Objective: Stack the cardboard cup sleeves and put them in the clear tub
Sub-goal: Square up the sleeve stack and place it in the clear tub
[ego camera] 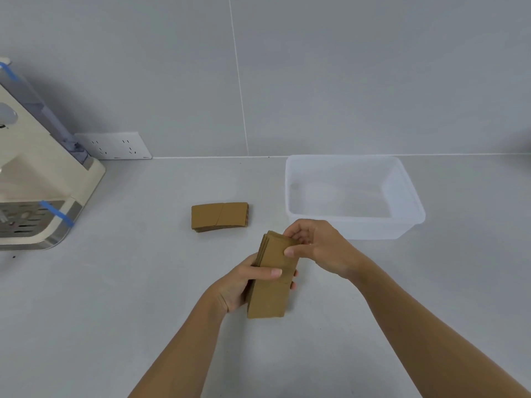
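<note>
I hold a stack of flat brown cardboard cup sleeves (271, 294) upright above the counter, in front of me. My left hand (244, 282) grips the stack's middle from the left, thumb across its face. My right hand (316, 248) pinches the top end, thumb on the front. A second small pile of sleeves (219, 216) lies flat on the counter to the upper left. The clear tub (413, 208) stands to the right, just behind my right hand, with nothing inside it.
A cream-coloured appliance (37, 179) with blue tape strips and a metal drip tray stands at the far left. A white wall socket panel (115, 146) sits at the counter's back edge. A grey tiled wall rises behind.
</note>
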`<state>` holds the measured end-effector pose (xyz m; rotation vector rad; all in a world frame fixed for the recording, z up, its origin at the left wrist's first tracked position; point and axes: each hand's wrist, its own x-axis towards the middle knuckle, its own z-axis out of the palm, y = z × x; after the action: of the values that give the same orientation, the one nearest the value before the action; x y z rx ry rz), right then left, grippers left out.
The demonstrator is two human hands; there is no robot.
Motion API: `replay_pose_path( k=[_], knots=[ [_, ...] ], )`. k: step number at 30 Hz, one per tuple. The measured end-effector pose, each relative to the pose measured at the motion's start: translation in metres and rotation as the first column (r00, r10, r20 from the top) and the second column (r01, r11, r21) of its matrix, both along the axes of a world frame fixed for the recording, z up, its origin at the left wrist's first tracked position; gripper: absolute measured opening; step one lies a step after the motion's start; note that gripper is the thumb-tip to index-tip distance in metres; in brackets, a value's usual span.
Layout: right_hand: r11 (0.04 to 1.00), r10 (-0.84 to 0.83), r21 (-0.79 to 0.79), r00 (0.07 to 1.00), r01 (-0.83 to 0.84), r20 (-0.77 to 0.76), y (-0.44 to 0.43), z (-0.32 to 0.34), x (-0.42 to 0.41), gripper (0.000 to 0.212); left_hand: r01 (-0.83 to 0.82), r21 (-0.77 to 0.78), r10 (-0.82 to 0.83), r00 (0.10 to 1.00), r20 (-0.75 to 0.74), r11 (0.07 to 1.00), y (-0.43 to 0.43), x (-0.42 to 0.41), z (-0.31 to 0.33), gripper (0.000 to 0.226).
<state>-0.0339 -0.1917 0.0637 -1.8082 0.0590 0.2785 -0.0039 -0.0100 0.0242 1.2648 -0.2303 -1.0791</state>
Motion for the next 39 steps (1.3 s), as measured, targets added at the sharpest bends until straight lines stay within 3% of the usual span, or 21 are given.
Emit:
replay_pose_path(
  k=[4,11,17,21,28,39],
  knots=[
    [0.978,-0.146,0.148,0.989,0.144,0.002,-0.005,-0.002,0.002,0.017,-0.072,-0.029,0.072,0.997,0.020,0.997,0.009,0.008,0.001,0.076],
    [0.885,-0.371,0.299,0.929,0.358,-0.014,-0.003,-0.007,0.004,0.013,-0.355,-0.105,0.357,0.934,0.003,0.929,0.024,0.004,-0.018,0.078],
    [0.845,-0.418,0.350,0.908,0.404,-0.038,0.011,-0.013,0.000,0.014,-0.581,-0.057,0.584,0.807,0.093,0.812,0.028,-0.006,-0.020,0.029],
    [0.863,-0.414,0.305,0.910,0.403,-0.034,0.018,-0.015,-0.002,0.014,-0.666,-0.045,0.665,0.732,0.148,0.744,0.033,-0.010,-0.021,0.031],
    [0.883,-0.417,0.226,0.909,0.411,-0.022,0.028,-0.019,-0.001,0.017,-0.716,0.016,0.682,0.670,0.294,0.697,0.039,-0.015,-0.018,0.023],
    [0.903,-0.410,0.121,0.911,0.412,-0.036,0.035,-0.035,-0.001,0.017,-0.729,0.086,0.550,0.582,0.599,0.679,0.049,-0.020,-0.019,0.015]
  ],
)
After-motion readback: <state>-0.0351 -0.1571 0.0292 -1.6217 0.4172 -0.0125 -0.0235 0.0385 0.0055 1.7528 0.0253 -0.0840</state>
